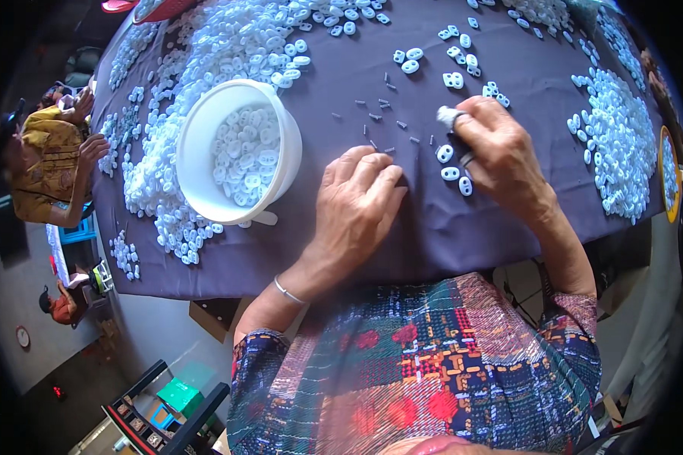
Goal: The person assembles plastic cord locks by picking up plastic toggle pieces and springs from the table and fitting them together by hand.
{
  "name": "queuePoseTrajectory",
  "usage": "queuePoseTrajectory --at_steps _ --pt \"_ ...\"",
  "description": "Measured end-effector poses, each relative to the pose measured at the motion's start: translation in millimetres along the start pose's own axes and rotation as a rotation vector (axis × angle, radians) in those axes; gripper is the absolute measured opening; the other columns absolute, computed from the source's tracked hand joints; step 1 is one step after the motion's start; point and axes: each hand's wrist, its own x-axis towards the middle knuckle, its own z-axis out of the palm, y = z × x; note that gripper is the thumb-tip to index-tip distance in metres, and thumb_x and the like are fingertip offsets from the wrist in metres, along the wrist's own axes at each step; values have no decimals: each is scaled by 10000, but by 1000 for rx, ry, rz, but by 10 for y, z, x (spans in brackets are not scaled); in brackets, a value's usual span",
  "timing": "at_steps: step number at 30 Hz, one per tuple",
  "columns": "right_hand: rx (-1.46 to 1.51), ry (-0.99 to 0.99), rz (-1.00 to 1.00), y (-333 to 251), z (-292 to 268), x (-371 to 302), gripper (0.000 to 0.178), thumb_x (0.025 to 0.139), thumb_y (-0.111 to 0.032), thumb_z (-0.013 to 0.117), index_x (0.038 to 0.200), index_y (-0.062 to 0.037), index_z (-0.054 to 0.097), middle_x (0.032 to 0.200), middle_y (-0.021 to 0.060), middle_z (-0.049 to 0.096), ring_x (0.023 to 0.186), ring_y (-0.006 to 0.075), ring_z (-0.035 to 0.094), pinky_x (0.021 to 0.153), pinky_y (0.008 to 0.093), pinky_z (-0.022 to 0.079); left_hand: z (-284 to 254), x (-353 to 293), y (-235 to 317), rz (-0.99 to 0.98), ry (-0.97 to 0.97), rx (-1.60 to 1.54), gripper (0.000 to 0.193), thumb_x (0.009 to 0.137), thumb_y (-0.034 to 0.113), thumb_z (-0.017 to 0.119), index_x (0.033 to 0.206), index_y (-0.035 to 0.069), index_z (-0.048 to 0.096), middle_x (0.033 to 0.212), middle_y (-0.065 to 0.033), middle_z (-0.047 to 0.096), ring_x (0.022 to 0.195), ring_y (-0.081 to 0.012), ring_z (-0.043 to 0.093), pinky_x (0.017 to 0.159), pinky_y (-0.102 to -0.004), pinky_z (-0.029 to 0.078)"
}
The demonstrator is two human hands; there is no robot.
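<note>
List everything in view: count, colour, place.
tablecloth: one, dark purple, centre
tub: one, white, left of hands
two-hole pieces: countless, white, in tub, piled and loose on tablecloth
coil-like parts: about a dozen, grey, ahead of left hand
red container: one or more, red, far left
tray: one, yellow rim, right edge
nearer person: one, yellow top, left
farther person: one, orange top, left
green box: one, green, lower left
garment: one, multicoloured, bottom centre
bracelet: one, silver, left wrist
left hand: one, by coil-like parts
right hand: one, white item at fingers, wrap or piece unclear
</note>
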Motion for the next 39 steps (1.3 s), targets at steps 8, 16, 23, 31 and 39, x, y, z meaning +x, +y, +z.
queuePoseTrajectory --at_steps 8,16,23,31,39 --pt "22 -73 1 103 1 -23 354 648 60 610 1001 39 596 930 144 560 878 318 573 778 383 486 -26 -4 33 -24 7 -56 251 704 81 723 936 59 630 930 -86 611 926 -297 567 827 -400 451" --pt "-15 -30 -37 58 115 99 358 634 70 609 989 26 605 940 127 568 890 300 579 779 371 492 46 -77 158 78 -27 -210 268 671 54 720 911 38 604 906 -93 597 867 -289 585 763 -387 479" --pt "-162 -94 -245 -87 230 76 210 720 -87 632 924 -38 652 934 83 560 851 244 577 691 341 506 189 -154 193 151 48 -267 260 639 44 715 882 41 622 888 -86 602 839 -280 602 722 -378 491" --pt "-18 -130 -80 -69 72 3 339 579 74 621 914 29 622 943 131 576 891 296 587 747 384 514 291 -230 179 151 30 -338 270 605 88 729 858 60 641 925 -72 598 881 -269 591 727 -376 474" --pt "-85 -119 -86 42 -38 66 365 600 109 603 957 35 619 985 145 573 911 310 586 757 378 503 290 -168 279 111 12 -383 273 612 82 728 870 66 640 944 -67 598 904 -270 584 751 -383 466"
